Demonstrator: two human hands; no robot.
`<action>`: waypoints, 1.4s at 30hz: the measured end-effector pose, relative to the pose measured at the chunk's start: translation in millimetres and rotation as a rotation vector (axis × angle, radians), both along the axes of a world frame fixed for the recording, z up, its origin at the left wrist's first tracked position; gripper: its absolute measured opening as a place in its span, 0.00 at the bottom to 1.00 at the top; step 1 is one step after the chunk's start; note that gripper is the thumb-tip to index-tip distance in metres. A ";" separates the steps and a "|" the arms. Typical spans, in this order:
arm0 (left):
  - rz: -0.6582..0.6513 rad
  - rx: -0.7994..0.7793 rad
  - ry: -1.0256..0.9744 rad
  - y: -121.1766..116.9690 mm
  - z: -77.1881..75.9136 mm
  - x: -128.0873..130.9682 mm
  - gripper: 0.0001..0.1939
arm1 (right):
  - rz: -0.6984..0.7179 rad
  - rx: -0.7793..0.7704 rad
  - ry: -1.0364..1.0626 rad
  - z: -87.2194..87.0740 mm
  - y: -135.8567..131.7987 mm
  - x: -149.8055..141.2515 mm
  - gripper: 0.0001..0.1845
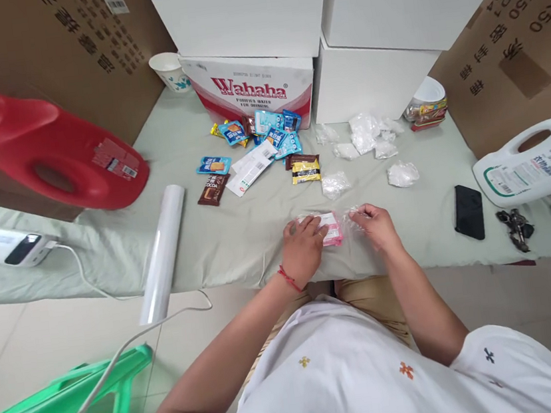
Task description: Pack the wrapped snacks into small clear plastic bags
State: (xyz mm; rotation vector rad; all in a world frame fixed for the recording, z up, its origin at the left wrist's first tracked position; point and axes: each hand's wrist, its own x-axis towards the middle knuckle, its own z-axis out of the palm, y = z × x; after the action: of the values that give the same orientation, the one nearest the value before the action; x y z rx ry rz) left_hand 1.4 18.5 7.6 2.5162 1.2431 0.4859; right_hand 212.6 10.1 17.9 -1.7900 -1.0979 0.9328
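A stack of pink and white cards or packets (331, 229) lies near the front edge of the cloth-covered table. My left hand (304, 246) rests palm down over its left part, fingers spread across the top. Just right of the stack, my right hand (377, 224) is closed, pinching crinkled clear plastic film (352, 219) between thumb and fingers. The film reaches toward the stack; whether it is still joined to it I cannot tell. Farther back lie clumps of crumpled clear plastic (336, 185), blue snack packets (213, 165), a brown cocoa packet (214, 190) and a yellow packet (306, 171).
A red jug (47, 147) and a white roll (163, 250) stand to the left. Rightward are a black phone (468, 212), keys (516, 229) and a white detergent jug (536, 161). A Wahaha carton (256, 88) and white boxes (375, 80) line the back.
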 end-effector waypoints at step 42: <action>-0.194 -0.304 -0.158 32.6 -10.9 -13.7 0.28 | 0.680 -0.113 -0.963 1.0 -65.7 -109.7 0.40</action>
State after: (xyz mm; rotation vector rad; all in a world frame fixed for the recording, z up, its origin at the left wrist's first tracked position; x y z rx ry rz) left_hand -12.3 51.0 -3.3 2.2634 0.9252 0.4063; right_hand 103.0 -55.6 18.8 -2.0289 -2.3960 0.4416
